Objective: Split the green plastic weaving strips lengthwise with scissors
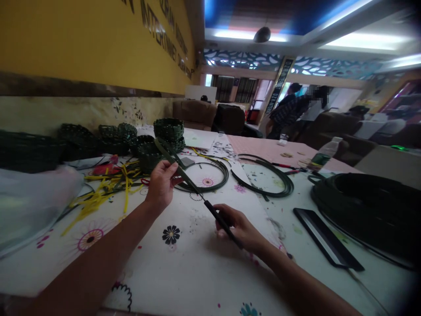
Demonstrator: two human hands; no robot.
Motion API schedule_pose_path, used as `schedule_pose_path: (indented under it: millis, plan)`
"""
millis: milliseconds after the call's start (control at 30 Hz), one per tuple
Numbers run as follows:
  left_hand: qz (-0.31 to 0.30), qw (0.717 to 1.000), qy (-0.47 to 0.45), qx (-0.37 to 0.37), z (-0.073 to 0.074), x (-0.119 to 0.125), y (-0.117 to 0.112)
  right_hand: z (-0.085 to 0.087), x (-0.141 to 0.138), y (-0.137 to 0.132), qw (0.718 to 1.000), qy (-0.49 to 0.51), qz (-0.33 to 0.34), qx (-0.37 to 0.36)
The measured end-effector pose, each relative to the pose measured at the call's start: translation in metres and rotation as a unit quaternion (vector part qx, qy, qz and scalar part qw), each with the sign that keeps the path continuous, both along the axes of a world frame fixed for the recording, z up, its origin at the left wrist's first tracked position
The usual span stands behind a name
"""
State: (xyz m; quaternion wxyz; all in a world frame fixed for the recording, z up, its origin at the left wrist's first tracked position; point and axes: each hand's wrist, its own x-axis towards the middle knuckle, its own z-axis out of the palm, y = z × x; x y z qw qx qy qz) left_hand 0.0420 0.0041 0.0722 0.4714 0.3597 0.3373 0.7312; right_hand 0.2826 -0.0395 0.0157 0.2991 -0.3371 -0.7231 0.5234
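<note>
Here we go: the left hand (161, 186) is pinching a long dark green strip (180, 172) toward its far end, while the right hand (238, 230) closes around the near end, where it turns black. That could be a handle, but it's hard to call from here. The hands are well apart, with the strip running diagonally between them, held up clear of a floral-printed cloth (184, 272) on the desk. The step in hand looks like working on this single piece, and the next move calls for a steady hold at both ends. Just beyond the left hand, a loop of green strip (210, 188) lies flat, with a second bundle of strip (291, 186) off to its right. Over on the left, a tangle of yellow strips (98, 197) sits near the woven dark green baskets (167, 129) stacked toward the far side. On the right there's a big coil of dark strip (362, 219), with a flat black piece (329, 237) just nearer the hands. Far across the room, a person (289, 114) stands apart from all of it.
</note>
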Motion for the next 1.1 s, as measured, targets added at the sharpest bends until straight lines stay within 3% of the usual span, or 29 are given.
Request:
schedule_pose_path:
  millis: [567, 1100]
  plan:
    - [0.005, 1.000, 0.003, -0.005, 0.001, 0.001, -0.001, -0.004, -0.003, -0.004, 1.000, 0.015, 0.001, 0.012]
    - [0.008, 1.000, -0.004, -0.003, 0.000, -0.001, -0.001, 0.014, -0.008, -0.019, 0.991, -0.089, -0.047, 0.090]
